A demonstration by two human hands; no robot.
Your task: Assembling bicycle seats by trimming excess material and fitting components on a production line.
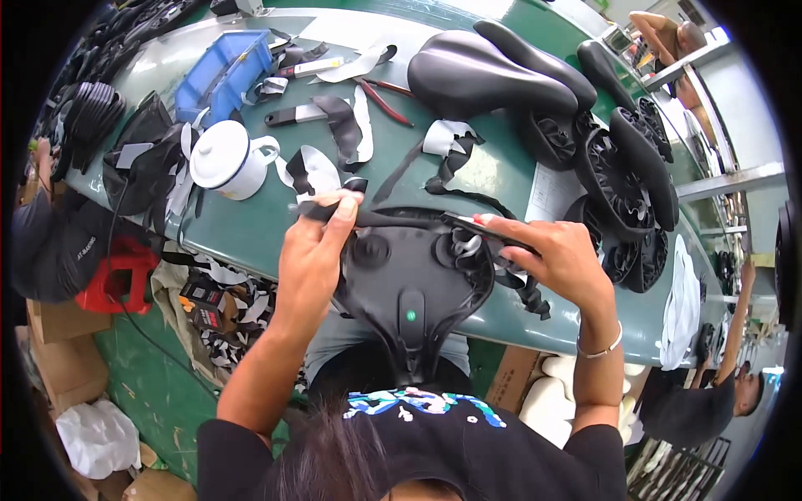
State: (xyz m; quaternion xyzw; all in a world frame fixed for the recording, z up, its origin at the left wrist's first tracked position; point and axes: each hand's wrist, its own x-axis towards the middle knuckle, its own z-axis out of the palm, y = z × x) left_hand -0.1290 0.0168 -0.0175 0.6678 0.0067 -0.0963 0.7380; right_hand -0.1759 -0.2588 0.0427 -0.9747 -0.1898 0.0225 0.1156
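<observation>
A black bicycle saddle [393, 275] lies underside up at the table's near edge, its nose toward my body. My left hand [322, 238] is closed in a pinch on a black strip of cover material [393, 220] at the saddle's wide far edge. The strip stretches rightward from my thumb along that edge. My right hand [551, 255] grips a slim dark tool [510, 240], perhaps a knife, with a bit of red by the fingers. Its tip meets the strip near the saddle's right far corner. Loose black trim [528, 294] hangs beside that corner.
Finished saddles [493, 73] stand at the far right, with several upturned covers [614, 179] near them. A white enamel mug [230, 160], a blue bin [221, 75], red-handled pliers [386, 104] and scraps [338, 125] occupy the left and middle. Co-workers [697, 405] are at both sides.
</observation>
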